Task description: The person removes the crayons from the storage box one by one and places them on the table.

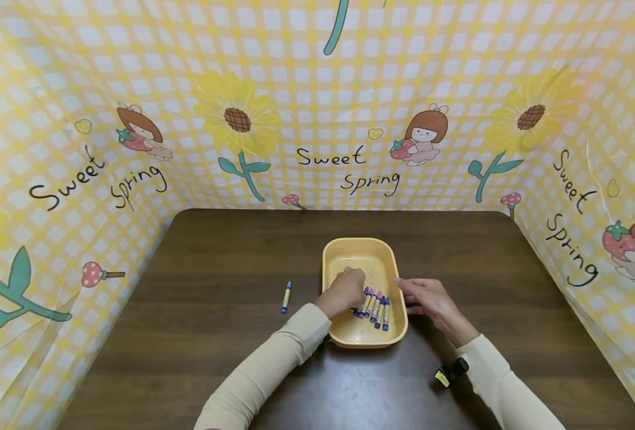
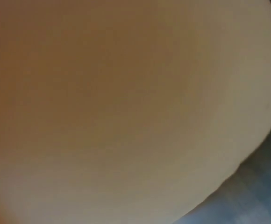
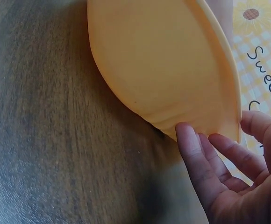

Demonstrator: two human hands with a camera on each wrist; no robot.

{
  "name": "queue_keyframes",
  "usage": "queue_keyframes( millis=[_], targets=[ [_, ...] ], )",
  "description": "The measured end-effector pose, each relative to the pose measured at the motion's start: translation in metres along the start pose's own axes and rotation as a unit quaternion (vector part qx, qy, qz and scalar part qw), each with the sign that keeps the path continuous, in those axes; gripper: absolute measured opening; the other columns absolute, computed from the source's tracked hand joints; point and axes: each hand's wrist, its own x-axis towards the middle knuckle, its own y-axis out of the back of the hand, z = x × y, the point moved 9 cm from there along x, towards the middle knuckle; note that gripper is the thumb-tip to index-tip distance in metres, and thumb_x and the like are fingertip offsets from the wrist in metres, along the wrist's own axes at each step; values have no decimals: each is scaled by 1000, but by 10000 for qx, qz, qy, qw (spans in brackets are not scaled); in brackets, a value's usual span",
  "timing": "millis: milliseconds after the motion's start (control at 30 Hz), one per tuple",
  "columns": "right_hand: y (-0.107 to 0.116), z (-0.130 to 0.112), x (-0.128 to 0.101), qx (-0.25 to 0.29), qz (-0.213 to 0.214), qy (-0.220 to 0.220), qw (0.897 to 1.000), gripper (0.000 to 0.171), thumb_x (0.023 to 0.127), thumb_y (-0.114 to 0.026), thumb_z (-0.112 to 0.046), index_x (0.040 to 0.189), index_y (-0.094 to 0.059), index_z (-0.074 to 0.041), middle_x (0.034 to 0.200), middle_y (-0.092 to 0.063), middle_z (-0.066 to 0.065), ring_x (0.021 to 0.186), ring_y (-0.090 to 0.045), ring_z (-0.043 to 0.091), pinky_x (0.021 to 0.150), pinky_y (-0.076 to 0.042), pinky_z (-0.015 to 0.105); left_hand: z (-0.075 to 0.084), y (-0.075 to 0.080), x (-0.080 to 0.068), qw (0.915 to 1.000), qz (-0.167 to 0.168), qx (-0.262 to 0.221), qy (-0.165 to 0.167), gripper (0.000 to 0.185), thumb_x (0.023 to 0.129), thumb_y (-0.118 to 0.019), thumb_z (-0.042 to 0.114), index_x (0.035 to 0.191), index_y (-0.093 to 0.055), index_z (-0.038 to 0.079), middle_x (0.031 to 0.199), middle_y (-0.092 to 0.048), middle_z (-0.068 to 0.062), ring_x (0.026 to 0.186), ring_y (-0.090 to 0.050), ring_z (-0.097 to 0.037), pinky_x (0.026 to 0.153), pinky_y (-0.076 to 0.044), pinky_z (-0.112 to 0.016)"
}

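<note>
A yellow plastic tray point(image 1: 357, 242) sits mid-table with several crayons point(image 1: 377, 309) lying side by side at its near end. My left hand point(image 1: 346, 291) reaches into the tray, knuckles up, its curled fingers down on the left end of the crayon row; whether it grips one is hidden. The left wrist view shows only a blurred stretch of the tray wall point(image 2: 126, 102). My right hand point(image 1: 422, 295) rests at the tray's right side. In the right wrist view its relaxed fingers point(image 3: 191, 154) touch the tray's outer wall point(image 3: 163, 60) just under the rim.
One blue crayon point(image 1: 286, 297) lies alone on the dark wooden table point(image 1: 215, 251), left of the tray. Yellow checked sheeting point(image 1: 317, 119) printed with sunflowers walls in the table at the back and both sides.
</note>
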Motion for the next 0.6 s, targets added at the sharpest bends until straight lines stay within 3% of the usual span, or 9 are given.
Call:
queue_keyframes(
  millis=[333,600],
  targets=[
    [-2,3,0,95,6,0,10000,50,98,-68,-30,125,-64,11,92,-76,5,82,-72,13,71,-65,31,0,-3,4,9996,233,-46,-167,19,81,-67,-5,71,-56,7,63,-53,-4,52,-54,-18,40,-43,-23],
    [-1,2,0,58,41,-55,10000,52,97,-69,-33,125,-64,11,95,-77,6,84,-72,13,72,-65,32,-7,1,0,9979,328,-518,201,21,80,-71,-5,70,-57,6,61,-53,-4,51,-53,-16,39,-40,-21]
  ],
)
